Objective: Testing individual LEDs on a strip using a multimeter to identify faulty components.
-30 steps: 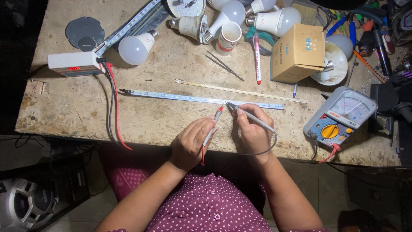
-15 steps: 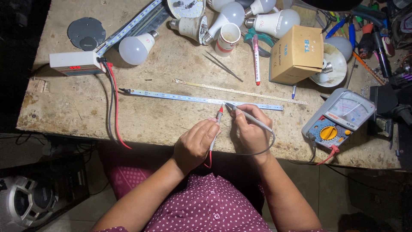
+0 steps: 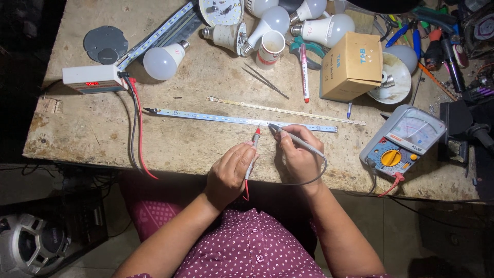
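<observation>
Left hand (image 3: 229,175) pinching red probe (image 3: 253,149), right hand (image 3: 298,154) gripping grey probe (image 3: 296,140), tips on strip (image 3: 242,120) at 12 o'clock. Risk: tips slipping, bridging pads.

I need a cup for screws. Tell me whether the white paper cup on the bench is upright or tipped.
Upright. The white paper cup stands on its base among the bulbs, its round open mouth facing up.

Bare wood lies open at nine o'clock of the left hand (image 3: 229,175), up to the red and black leads (image 3: 136,134). At twelve o'clock the LED strip (image 3: 242,120) bars the way. At three o'clock of the right hand (image 3: 298,154), the multimeter (image 3: 404,141) blocks passage; the cardboard box (image 3: 351,67) crowds one o'clock.
</observation>
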